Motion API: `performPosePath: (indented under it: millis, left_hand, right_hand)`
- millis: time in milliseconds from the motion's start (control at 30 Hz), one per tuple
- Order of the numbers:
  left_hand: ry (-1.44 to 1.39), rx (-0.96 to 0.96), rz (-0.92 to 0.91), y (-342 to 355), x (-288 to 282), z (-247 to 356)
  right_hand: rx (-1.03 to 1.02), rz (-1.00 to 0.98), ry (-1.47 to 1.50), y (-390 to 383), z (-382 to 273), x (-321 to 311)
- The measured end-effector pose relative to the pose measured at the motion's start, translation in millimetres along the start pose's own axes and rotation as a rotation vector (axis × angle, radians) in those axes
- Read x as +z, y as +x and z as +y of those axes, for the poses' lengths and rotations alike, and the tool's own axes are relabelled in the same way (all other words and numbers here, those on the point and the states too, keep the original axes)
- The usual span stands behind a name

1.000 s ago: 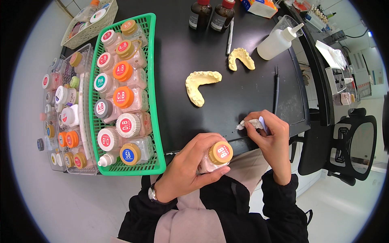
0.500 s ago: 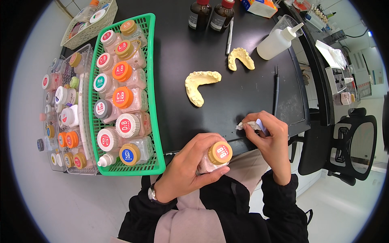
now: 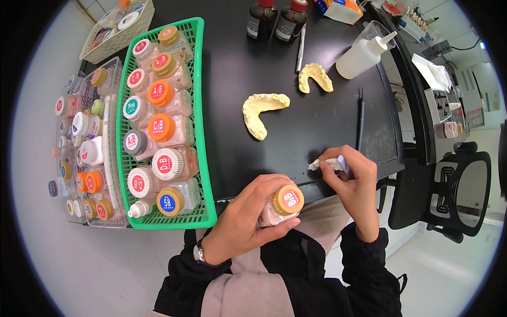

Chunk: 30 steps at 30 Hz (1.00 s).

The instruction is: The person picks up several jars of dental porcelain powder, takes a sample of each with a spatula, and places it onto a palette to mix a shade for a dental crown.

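My left hand (image 3: 244,210) is wrapped round a square clear jar (image 3: 270,214) of pinkish powder with a gold cap, held upright at the table's near edge. On the right, my right hand (image 3: 351,177) pinches a crumpled white tissue (image 3: 323,162) against the tabletop. Something pale lavender shows between its fingers, partly hidden. Beyond the hands lie two cream plaster dental models (image 3: 259,113), (image 3: 315,78), both horseshoe-shaped. A dark, thin-tipped tool (image 3: 360,119) rests just past my right hand.
At left, a green basket (image 3: 208,174) holds several capped jars, with clear trays (image 3: 108,158) of bottles beside it. Two brown bottles (image 3: 262,21) with red caps, a silver pen-like tool (image 3: 301,50) and a white squeeze bottle (image 3: 359,59) stand or lie farther back. A black chair (image 3: 417,211) is at right.
My right fingers have shifted slightly on the tissue, and more of the lavender piece is covered with white. The left hand keeps the jar almost where it was.
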<state>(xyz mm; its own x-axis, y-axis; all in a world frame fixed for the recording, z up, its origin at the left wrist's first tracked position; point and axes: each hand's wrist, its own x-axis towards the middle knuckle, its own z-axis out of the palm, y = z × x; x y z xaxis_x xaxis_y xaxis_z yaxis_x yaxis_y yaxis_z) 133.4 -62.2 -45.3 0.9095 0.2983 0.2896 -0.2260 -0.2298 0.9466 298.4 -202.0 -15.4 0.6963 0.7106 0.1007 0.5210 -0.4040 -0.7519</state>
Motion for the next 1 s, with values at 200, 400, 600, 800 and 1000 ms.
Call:
performPosePath:
  millis: [200,400,600,800,1000]
  left_hand:
    - [0.004,-0.004,0.002,-0.4,0.5,-0.1]
    - [0.001,-0.039,0.035,-0.2,1.7,0.8]
    - [0.009,-0.03,0.023,-0.5,1.7,0.1]
    - [0.012,-0.034,0.036,-0.5,2.3,-0.4]
    - [0.003,-0.039,0.035,-0.3,2.2,0.0]
  right_hand:
    - [-0.015,-0.078,-0.061,0.1,-5.1,-4.0]
    - [-0.003,-0.085,-0.1,0.8,-6.1,-6.2]
    - [-0.01,-0.061,-0.061,0.6,-7.7,-4.2]
    - [-0.063,-0.032,-0.058,0.9,-4.0,0.3]
    - [-0.026,-0.008,-0.036,1.8,-6.6,-1.2]
